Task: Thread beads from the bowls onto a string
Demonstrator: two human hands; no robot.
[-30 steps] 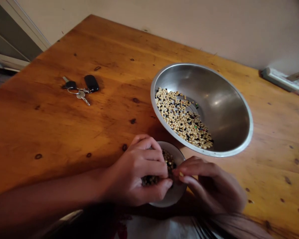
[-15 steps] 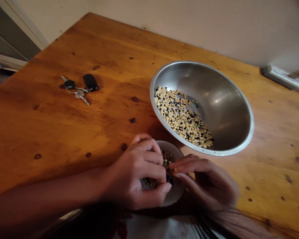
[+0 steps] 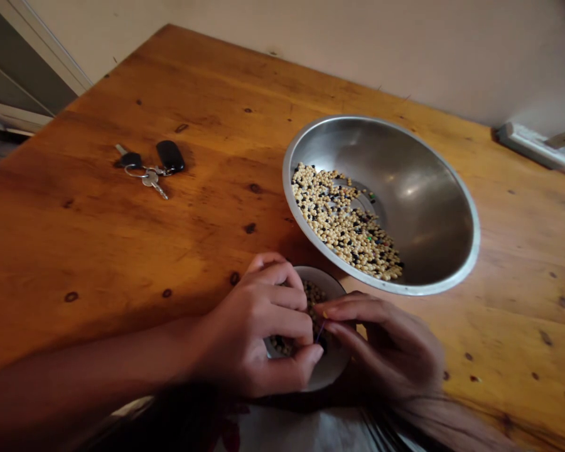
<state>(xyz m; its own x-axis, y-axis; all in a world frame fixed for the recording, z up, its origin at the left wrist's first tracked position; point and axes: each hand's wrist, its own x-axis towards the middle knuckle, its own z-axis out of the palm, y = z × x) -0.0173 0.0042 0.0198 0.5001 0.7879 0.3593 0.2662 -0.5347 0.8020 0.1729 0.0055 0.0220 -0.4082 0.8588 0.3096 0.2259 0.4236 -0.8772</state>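
At lower centre, the left hand (image 3: 270,333) pinches a strand (image 3: 320,331), likely light, flexible, best held near its tip, while the right hand (image 3: 393,336) pinches a bead (image 3: 325,315), probably hard, slippery, best held by its sides.

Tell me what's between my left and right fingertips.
In the head view, a thin purple strand runs from your left hand toward the yellow bead in your right hand, over the small bowl.
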